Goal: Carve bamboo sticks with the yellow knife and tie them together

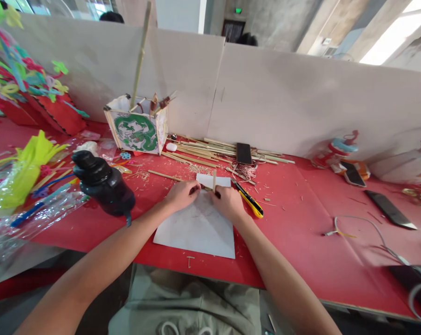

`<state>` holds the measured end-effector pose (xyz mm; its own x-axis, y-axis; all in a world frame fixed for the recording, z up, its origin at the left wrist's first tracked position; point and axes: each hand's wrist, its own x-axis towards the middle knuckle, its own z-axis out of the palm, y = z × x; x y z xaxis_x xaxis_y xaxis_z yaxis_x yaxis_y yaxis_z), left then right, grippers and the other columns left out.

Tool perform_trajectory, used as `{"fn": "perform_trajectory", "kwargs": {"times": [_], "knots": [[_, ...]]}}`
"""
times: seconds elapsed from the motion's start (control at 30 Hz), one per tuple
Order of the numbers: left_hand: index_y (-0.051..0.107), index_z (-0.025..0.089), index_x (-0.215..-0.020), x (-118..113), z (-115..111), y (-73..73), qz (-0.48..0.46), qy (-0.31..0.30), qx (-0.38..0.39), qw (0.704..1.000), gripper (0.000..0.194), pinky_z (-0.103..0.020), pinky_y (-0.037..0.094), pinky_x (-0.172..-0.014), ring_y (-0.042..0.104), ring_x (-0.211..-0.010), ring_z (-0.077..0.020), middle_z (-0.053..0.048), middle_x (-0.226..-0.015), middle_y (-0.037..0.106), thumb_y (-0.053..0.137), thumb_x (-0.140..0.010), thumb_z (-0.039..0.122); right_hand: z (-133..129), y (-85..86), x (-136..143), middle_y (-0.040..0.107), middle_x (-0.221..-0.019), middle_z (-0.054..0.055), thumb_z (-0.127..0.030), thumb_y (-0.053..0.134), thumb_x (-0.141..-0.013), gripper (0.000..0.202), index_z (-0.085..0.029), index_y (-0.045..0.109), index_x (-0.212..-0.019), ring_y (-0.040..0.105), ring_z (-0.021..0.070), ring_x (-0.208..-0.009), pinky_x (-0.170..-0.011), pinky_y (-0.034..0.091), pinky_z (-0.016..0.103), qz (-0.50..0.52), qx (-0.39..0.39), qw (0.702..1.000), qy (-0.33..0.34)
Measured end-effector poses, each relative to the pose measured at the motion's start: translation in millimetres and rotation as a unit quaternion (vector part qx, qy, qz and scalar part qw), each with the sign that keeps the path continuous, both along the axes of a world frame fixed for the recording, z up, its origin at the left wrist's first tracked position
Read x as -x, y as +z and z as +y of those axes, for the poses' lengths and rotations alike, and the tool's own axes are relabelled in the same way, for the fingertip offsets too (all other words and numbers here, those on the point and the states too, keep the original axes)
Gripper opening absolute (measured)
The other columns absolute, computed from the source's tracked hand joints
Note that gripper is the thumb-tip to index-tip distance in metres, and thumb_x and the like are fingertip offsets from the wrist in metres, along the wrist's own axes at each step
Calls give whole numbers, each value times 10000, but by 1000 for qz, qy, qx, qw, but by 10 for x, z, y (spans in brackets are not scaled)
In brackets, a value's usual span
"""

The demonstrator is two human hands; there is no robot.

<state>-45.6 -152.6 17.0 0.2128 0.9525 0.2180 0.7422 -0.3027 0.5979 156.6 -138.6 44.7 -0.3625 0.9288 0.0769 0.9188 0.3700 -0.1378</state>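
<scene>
My left hand (183, 195) is closed round a thin bamboo stick (164, 175), which sticks out to the left beyond the fingers. Closed too, my right hand (230, 203) grips a short bamboo strip (215, 179) that points up and away from me. The two hands are close together, and the sticks seem to meet between them; the fingertips hide the exact contact. Under both hands lies a white sheet of paper (199, 235) with faint marks. A yellow and black utility knife (249, 200) lies just right of my right hand.
Bamboo sticks (199, 153), a phone (243, 153) and shavings lie along the partition. A lantern-like box with a green dragon (136, 131) stands behind a black bottle (103, 184). Plastic wrap and pipe cleaners cover the left. A cable (365, 221) and another phone (390, 209) lie right.
</scene>
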Motion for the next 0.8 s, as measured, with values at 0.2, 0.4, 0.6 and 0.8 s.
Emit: {"fn": "perform_trajectory", "kwargs": {"times": [0.2, 0.4, 0.6, 0.8], "knots": [[700, 241, -971, -16, -7, 25, 10, 10, 6, 1000, 154, -263, 437, -684, 670, -798, -173, -11, -941, 757, 553, -931, 265, -43, -18, 18, 763, -813, 64, -416, 525, -976, 325, -206, 732, -839, 677, 187, -704, -571, 277, 283, -8, 15, 998, 55], [701, 242, -963, -2, -4, 42, 22, 12, 13, 1000, 141, -265, 427, -671, 658, -758, -168, -4, -889, 751, 566, -925, 259, -61, -41, 53, 775, -916, 47, -390, 547, -973, 238, -237, 704, -1068, 693, 192, -782, -624, 336, 262, 41, 17, 997, 64], [697, 233, -976, -9, -14, 43, 10, 1, 2, 1000, 149, -268, 427, -685, 667, -809, -173, -11, -957, 758, 556, -935, 258, -28, -51, 10, 767, -869, 62, -390, 570, -965, 233, -212, 718, -998, 688, 198, -761, -639, 357, 259, 58, 25, 998, 31], [694, 247, -973, -3, -15, 45, 19, 4, 5, 1000, 156, -275, 428, -687, 669, -808, -180, -6, -935, 756, 546, -941, 280, -93, -33, 92, 772, -911, 87, -424, 570, -972, 288, -205, 752, -928, 692, 200, -791, -649, 372, 259, 41, 62, 993, 91]]}}
